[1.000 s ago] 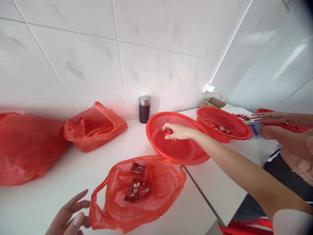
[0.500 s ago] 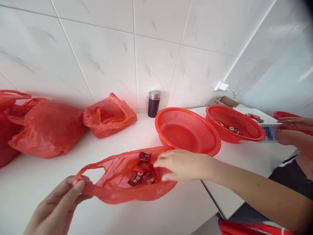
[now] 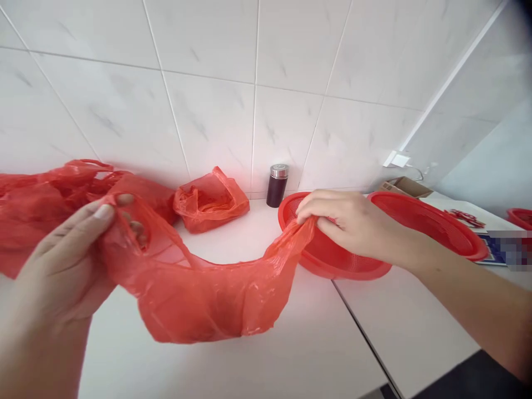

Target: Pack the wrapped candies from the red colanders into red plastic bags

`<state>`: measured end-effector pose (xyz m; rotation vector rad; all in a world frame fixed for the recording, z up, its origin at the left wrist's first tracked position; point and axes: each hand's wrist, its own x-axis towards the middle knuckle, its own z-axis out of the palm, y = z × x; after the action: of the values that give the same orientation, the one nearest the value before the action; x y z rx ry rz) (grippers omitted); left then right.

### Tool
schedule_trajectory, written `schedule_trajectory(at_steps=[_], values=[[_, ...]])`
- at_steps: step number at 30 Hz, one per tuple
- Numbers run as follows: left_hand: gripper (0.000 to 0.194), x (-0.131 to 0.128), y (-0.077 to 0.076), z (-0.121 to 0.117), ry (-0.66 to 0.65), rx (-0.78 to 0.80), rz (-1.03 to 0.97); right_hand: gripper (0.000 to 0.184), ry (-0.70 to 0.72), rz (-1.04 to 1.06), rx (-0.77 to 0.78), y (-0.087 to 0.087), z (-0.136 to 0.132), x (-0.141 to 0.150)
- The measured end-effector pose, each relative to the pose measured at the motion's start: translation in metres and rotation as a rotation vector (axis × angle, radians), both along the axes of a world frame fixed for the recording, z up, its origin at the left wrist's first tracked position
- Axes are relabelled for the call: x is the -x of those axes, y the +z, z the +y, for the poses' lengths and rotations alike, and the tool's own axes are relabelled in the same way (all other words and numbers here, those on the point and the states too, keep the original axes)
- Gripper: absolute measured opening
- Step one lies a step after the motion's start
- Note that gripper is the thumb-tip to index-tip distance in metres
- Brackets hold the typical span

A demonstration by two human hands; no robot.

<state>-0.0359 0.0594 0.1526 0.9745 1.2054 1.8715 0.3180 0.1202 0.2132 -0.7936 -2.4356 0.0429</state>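
A red plastic bag (image 3: 216,305) hangs stretched between my two hands, its bottom low over the white table. My left hand (image 3: 70,249) pinches one handle, with some fingertips showing through the handle's hole. At the other end my right hand (image 3: 353,221) grips the bag's bunched top. Dark shapes show faintly through the thin plastic; the contents are otherwise hidden. Just behind and beneath my right hand stands a red mesh basket (image 3: 357,269), partly covered by the hand and the bag.
Behind my left hand are full red bags (image 3: 45,194) and a smaller red bag (image 3: 211,202). A dark flask (image 3: 276,188) stands by the tiled wall. Rightward are a second red basket (image 3: 424,221), a cardboard box (image 3: 407,187) and small red packets (image 3: 465,218). A seam (image 3: 361,324) divides the table.
My right hand has come out of the bag's mouth and now grips its far end. Both hands have raised the bag, hiding the packets inside. The co-worker's hands at right have left the view.
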Motion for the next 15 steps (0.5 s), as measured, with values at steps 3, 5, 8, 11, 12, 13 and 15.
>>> schedule_trajectory(at_steps=[3, 5, 8, 11, 12, 13, 15], values=[[0.018, -0.007, 0.005, 0.002, -0.034, 0.033, -0.004, 0.032, -0.039, 0.044, 0.11, 0.005, 0.01, 0.009], [0.017, -0.013, 0.006, 0.0, -0.063, -0.013, 0.069, 0.03, -0.06, 0.199, 0.183, 0.008, 0.012, 0.016], [0.018, -0.023, 0.01, -0.003, -0.078, -0.091, 0.175, 0.033, 0.065, 0.21, 0.315, 0.015, 0.011, 0.029], [0.034, -0.026, 0.018, 0.003, -0.257, -0.125, 0.264, 0.033, 0.197, 0.241, 0.392, 0.026, 0.01, 0.048], [0.044, -0.027, 0.021, 0.007, -0.394, -0.112, 0.305, 0.033, 0.229, 0.287, 0.403, 0.029, 0.011, 0.055], [0.053, -0.028, 0.024, 0.013, -0.552, -0.074, 0.358, 0.032, 0.266, 0.317, 0.413, 0.032, 0.012, 0.062], [0.06, -0.033, 0.031, 0.025, -0.84, 0.078, 0.511, 0.03, 0.335, 0.312, 0.447, 0.035, 0.016, 0.08]])
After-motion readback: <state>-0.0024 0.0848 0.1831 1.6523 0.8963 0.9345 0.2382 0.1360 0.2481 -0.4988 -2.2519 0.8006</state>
